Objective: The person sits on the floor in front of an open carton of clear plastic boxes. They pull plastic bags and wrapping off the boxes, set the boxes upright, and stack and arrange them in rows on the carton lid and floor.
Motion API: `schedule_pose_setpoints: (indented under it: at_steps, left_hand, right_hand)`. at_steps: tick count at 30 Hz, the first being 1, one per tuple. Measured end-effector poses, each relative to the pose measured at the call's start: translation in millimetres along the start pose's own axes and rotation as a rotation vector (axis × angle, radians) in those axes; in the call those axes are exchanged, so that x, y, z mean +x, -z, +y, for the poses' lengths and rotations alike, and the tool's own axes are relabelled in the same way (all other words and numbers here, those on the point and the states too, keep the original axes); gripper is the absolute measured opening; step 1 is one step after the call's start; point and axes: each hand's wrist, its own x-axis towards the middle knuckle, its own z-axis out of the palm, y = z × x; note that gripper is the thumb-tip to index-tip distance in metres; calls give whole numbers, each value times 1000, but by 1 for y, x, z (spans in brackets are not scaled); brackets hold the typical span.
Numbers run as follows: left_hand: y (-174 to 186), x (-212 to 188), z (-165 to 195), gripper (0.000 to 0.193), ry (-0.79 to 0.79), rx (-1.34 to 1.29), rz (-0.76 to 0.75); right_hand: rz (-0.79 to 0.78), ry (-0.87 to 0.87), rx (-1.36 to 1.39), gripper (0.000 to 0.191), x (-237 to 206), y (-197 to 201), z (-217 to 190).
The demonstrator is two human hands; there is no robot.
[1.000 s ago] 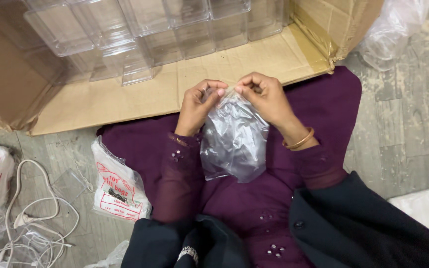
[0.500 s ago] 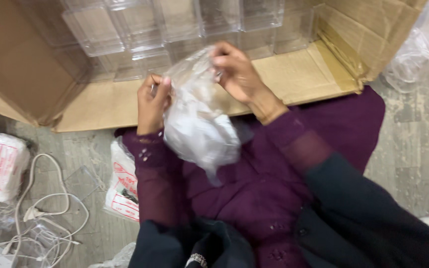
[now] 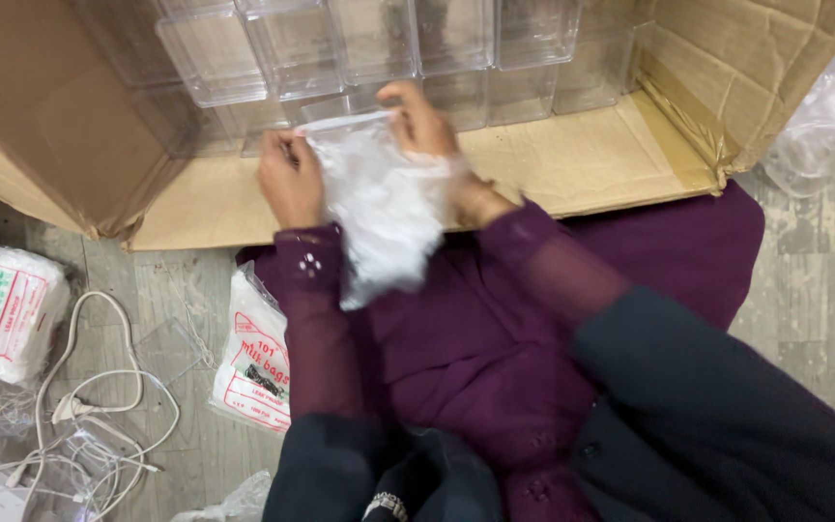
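A small clear plastic bag (image 3: 384, 208) hangs stretched between both my hands, above my purple-clothed lap. My left hand (image 3: 289, 179) pinches the bag's top left corner. My right hand (image 3: 425, 121) grips its top right edge, and the wrist is partly hidden behind the plastic. Both hands sit just in front of a big open cardboard box (image 3: 572, 164) lying on its side. Several clear plastic containers (image 3: 379, 43) are stacked in rows inside it, close beyond my fingers.
A printed pack of plastic bags (image 3: 255, 362) lies on the floor by my left forearm. Another white printed pack (image 3: 2, 309) is at far left, with tangled white cables (image 3: 99, 406) below it. Crumpled clear plastic (image 3: 823, 126) sits at the right edge.
Both hands have lifted the bag away from my lap toward the box opening and spread its top edge wider. The view has shifted toward the box.
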Motion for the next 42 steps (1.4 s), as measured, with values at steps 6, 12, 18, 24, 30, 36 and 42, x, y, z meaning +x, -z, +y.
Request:
schedule_pose_setpoints:
  at_steps: [6,12,18,24,30,36,42]
  left_hand:
    - [9,-102,76,27,197,-894,-386]
    - [-8,-128,88,21,370,-1046,-477]
    - [0,-140,99,26,42,-503,-431]
    - [-13,-121,144,18,-111,-513,-537]
    - [-23,-100,157,21,-162,-407,-655]
    - [-62,-125,169,13,-231,-486,-805]
    - [-70,-114,148,16,-330,-607,-706]
  right_hand:
    - [100,-1,180,28,-104,100,-24]
    - [-10,-199,384,7,-124,131,21]
    - [-85,-353,-219,28,-118,124,33]
    - [-582,-217,1034,63,-149,141,-4]
    - [-310,-326,843,53,-169,177,-17]
    - [-588,-147,725,52,-187,179,-34]
    - [-252,-160,188,36,-206,198,-11]
